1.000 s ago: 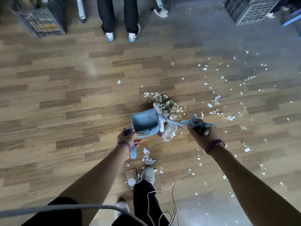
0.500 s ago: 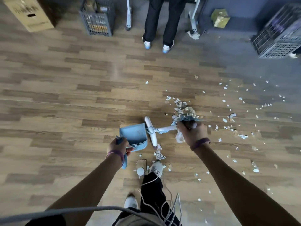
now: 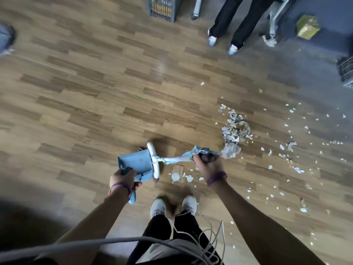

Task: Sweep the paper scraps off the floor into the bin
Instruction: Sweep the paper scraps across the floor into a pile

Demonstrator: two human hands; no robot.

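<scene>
One blue dustpan (image 3: 136, 163), one white-headed broom (image 3: 153, 159) and one heap of paper scraps (image 3: 236, 129) show, the heap of torn white and greyish bits lying well right of the dustpan, with many loose bits strewn over the wooden floor (image 3: 95, 92) beyond it and a few just right of the dustpan. The dustpan's inside shows plain blue, the broom head against its right edge; far above the dustpan one dark crate (image 3: 164, 8) holds yellow-orange items. Of the two hands, the left hand (image 3: 123, 178) is clenched round the dustpan's handle and the right hand (image 3: 209, 165) grasps the broom's pole.
</scene>
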